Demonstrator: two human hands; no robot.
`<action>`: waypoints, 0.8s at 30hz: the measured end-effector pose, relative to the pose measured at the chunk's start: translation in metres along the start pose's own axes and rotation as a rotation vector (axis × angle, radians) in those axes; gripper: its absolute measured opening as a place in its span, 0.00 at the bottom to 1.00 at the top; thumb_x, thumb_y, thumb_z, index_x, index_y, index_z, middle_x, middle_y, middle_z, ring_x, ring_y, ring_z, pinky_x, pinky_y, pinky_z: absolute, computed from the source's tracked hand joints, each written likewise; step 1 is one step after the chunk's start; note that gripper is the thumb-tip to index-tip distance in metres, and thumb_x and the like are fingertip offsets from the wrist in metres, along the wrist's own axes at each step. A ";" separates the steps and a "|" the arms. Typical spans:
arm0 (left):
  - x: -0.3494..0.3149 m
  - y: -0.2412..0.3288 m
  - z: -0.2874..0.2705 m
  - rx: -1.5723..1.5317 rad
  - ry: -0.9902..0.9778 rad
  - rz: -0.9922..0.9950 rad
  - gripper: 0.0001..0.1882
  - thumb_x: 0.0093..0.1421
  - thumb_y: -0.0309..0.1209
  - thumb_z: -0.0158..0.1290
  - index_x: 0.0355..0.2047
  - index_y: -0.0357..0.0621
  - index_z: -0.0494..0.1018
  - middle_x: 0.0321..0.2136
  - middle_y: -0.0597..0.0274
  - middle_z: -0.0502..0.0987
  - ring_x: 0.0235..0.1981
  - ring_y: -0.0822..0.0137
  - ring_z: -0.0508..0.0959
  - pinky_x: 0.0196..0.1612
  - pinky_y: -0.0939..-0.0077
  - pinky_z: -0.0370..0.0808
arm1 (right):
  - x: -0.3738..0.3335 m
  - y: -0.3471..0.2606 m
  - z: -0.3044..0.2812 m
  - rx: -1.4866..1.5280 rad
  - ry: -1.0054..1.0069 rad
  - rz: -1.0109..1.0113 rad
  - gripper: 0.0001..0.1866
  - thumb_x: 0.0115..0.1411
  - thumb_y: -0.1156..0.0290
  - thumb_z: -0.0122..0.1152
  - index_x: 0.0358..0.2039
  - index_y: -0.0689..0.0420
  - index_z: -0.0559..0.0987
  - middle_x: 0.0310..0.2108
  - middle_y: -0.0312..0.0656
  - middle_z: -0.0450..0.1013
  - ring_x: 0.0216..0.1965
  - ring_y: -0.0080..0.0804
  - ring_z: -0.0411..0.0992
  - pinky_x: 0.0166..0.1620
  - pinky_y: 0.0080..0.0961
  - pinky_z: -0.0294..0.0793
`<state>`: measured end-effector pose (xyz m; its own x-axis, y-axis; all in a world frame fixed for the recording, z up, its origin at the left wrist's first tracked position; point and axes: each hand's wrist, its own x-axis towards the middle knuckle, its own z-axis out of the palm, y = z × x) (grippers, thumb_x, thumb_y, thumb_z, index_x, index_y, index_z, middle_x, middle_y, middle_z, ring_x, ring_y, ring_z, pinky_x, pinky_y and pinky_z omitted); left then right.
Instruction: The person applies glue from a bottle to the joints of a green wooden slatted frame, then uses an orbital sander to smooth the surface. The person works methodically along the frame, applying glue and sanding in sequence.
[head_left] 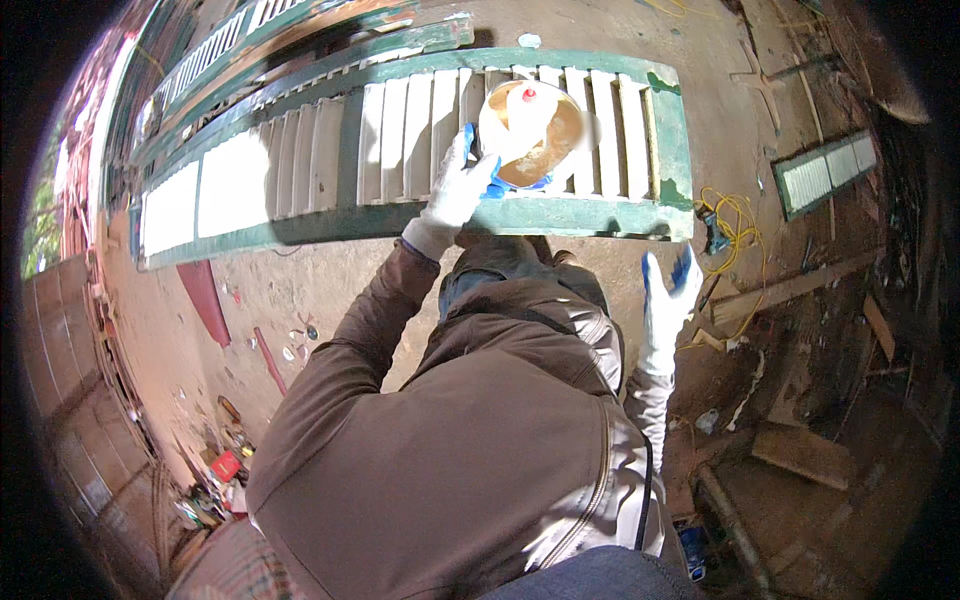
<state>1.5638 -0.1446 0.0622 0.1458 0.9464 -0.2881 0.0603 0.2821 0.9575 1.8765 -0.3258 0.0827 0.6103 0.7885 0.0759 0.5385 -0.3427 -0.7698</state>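
My left hand (460,192), in a white glove with blue fingertips, grips the near left side of a round, shallow tub (562,140). Brownish residue coats the tub's inside, and a bright white thing with a red tip (530,95) shows in it, too glaring to name. Below the tub lies a long green-framed louvred shutter (330,222) with white slats. My right hand (668,300), gloved the same way, is off the shutter's near right corner. Its fingers are apart and nothing is in them.
A teal power tool (714,232) and a coiled yellow cord (745,225) lie on the floor at right. Farther right are a smaller green-framed panel (828,172) and wooden boards (803,455). More green shutters (215,60) stand at the far left. Scraps litter the floor at near left.
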 end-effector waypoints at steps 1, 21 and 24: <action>-0.005 0.018 0.008 -0.056 0.014 -0.027 0.31 0.69 0.29 0.56 0.69 0.38 0.59 0.39 0.68 0.72 0.34 0.81 0.71 0.36 0.84 0.74 | -0.005 0.016 -0.011 -0.021 -0.001 0.021 0.40 0.56 0.59 0.78 0.65 0.59 0.71 0.55 0.51 0.69 0.55 0.43 0.69 0.58 0.40 0.71; -0.212 0.032 -0.022 -0.256 0.710 0.058 0.29 0.62 0.27 0.52 0.64 0.33 0.65 0.53 0.60 0.76 0.52 0.69 0.76 0.58 0.73 0.74 | 0.037 -0.057 0.009 -0.102 -0.491 -0.557 0.16 0.68 0.64 0.64 0.25 0.60 0.77 0.28 0.44 0.72 0.32 0.37 0.67 0.38 0.39 0.66; -0.274 0.020 -0.045 -0.288 0.892 -0.063 0.30 0.61 0.27 0.52 0.64 0.34 0.66 0.56 0.57 0.75 0.55 0.67 0.75 0.61 0.70 0.72 | 0.017 -0.066 0.047 0.021 -0.581 -0.489 0.23 0.73 0.60 0.56 0.24 0.63 0.75 0.24 0.46 0.70 0.27 0.37 0.65 0.34 0.39 0.65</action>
<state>1.4805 -0.3912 0.1611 -0.6671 0.6651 -0.3355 -0.2222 0.2522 0.9418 1.8246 -0.2657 0.1050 -0.1023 0.9923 0.0702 0.6545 0.1203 -0.7464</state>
